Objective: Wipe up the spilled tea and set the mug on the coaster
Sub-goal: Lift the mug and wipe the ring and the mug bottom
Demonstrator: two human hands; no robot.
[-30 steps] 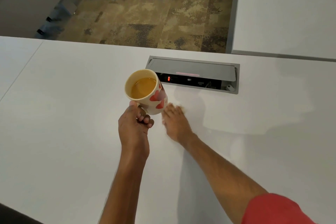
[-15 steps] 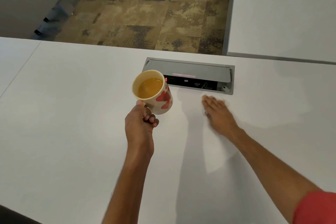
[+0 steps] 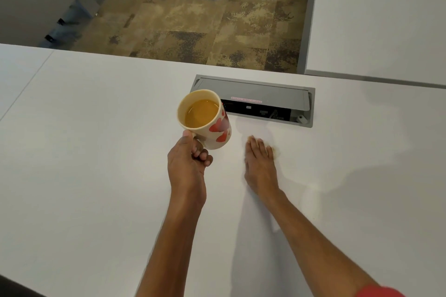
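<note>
A cream mug with red hearts holds orange-brown tea and is tilted slightly. My left hand grips its handle and keeps it lifted just above the white table. My right hand lies flat, palm down, on the table to the right of the mug, fingers stretched forward. A faint brownish tea smear shows beside its fingertips. I see no cloth under the palm, and no coaster is in view.
A grey recessed power box with its lid raised sits in the table just beyond the mug and my right hand. The table's far edge drops to patterned carpet. A second white table stands at the back right.
My right hand swept right along the table, then came back left toward the mug, staying flat. The mug shifted slightly right in my left hand.
</note>
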